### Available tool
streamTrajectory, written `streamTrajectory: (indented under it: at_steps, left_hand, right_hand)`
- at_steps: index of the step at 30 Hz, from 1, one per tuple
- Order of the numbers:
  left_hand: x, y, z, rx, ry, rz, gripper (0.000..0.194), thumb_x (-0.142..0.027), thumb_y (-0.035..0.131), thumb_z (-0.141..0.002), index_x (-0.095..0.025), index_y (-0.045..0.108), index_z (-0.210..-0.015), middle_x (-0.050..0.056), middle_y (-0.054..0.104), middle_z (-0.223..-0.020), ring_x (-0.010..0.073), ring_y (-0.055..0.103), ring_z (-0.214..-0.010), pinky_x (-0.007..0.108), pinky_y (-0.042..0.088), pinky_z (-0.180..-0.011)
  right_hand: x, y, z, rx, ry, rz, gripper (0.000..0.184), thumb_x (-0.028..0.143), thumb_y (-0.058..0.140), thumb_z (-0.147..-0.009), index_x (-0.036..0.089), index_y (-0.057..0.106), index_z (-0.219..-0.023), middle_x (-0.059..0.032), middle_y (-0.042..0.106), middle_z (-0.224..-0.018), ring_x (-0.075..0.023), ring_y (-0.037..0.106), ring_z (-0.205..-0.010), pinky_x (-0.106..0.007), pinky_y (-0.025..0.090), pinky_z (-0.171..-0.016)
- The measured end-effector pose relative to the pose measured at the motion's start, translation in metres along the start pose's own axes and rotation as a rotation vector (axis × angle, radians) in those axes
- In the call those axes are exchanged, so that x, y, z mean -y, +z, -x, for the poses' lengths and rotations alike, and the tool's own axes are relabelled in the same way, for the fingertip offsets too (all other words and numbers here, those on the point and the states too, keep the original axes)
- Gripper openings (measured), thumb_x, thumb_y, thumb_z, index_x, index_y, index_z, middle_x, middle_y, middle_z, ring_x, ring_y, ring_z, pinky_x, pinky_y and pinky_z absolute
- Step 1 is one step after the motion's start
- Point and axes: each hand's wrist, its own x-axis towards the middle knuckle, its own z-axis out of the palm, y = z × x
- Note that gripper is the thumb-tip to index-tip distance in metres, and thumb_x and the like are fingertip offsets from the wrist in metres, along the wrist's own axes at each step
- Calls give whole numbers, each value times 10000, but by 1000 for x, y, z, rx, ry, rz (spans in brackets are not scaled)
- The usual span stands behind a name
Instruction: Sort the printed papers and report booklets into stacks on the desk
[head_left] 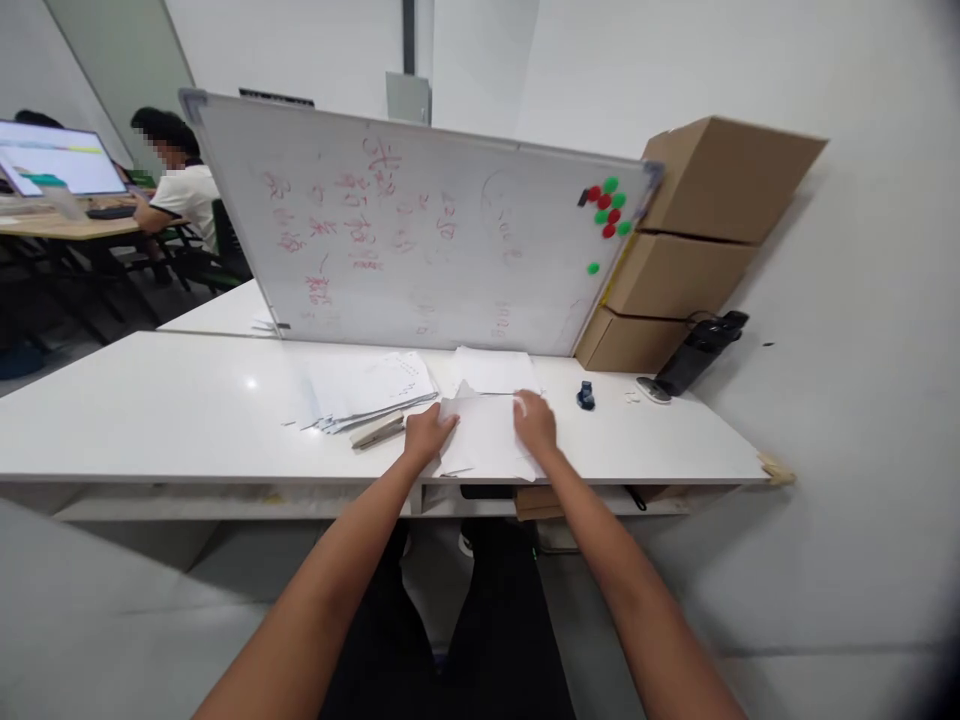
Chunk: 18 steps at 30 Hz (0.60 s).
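Several white sheets of paper [486,437] lie loosely stacked at the front of the white table, their edges not quite lined up. At the left edge my left hand [427,436] is closed on the sheets, thumb on top. My right hand [537,425] has its curled fingers on the upper right edge of the same sheets. Just left of my left hand lies a beige stapler [377,430]. Beyond it is a fanned pile of papers [367,385] with some marks on top. Another stack of white paper [496,370] sits directly behind the held sheets.
A whiteboard [450,285] with red writing and magnets leans at the table's back. Right of it stand stacked cardboard boxes [675,275], a black object [701,350], a mouse [652,391] and a small dark blue item [586,395]. A person [196,200] sits at far left.
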Motion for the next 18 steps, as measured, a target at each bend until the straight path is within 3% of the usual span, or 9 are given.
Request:
streamTrajectory:
  at_steps: [2, 4, 7, 9, 13, 18]
  left_hand:
    - [0, 4, -2, -23, 44, -35, 298, -510, 529, -864, -215, 574, -855, 69, 682, -845, 275, 620, -904, 310, 385, -734]
    - [0, 6, -4, -31, 49, -27, 302, -517, 539, -857, -218, 563, -820, 48, 664, -784, 251, 618, -833, 292, 369, -683]
    - [2, 7, -5, -39, 25, 32, 316, -532, 555, -843, -221, 545, -785, 27, 636, -738, 221, 601, -763, 272, 343, -630]
    - [4, 7, -5, -39, 27, 68, 316, -531, 563, -838, -221, 535, -779, 22, 630, -738, 209, 589, -741, 266, 332, -613]
    - [5, 6, -4, -19, 23, 116, 317, -522, 569, -833, -222, 509, -752, 11, 610, -712, 195, 565, -704, 260, 315, -588]
    - [4, 5, -2, -9, 9, 147, 331, -526, 561, -833, -224, 478, -726, 3, 586, -684, 190, 548, -674, 261, 300, -560]
  right_hand:
    - [-14, 10, -27, -44, 223, 56, 504, 371, 352, -930, 117, 505, -1338, -159, 523, -1374, -301, 440, -1281, -487, 356, -1043]
    - [-26, 21, -44, -12, 341, 111, 635, 487, 400, -901, 124, 398, -1422, -171, 425, -1461, -335, 341, -1355, -547, 306, -1060]
    - [-36, 34, -57, 78, 366, 159, 817, 658, 373, -856, 166, 255, -1497, -151, 261, -1559, -346, 154, -1442, -641, 143, -1097]
    - [-39, 39, -60, 126, 413, 169, 865, 730, 298, -839, 171, 262, -1497, -157, 212, -1576, -355, 86, -1456, -674, 67, -1090]
    - [-42, 42, -64, 172, 492, 236, 855, 757, 256, -829, 192, 356, -1463, -191, 195, -1573, -384, 46, -1454, -710, 22, -1056]
    - [-43, 45, -66, 159, 431, 266, 703, 660, 258, -893, 240, 408, -1436, -185, 195, -1574, -383, 34, -1456, -723, 43, -1037]
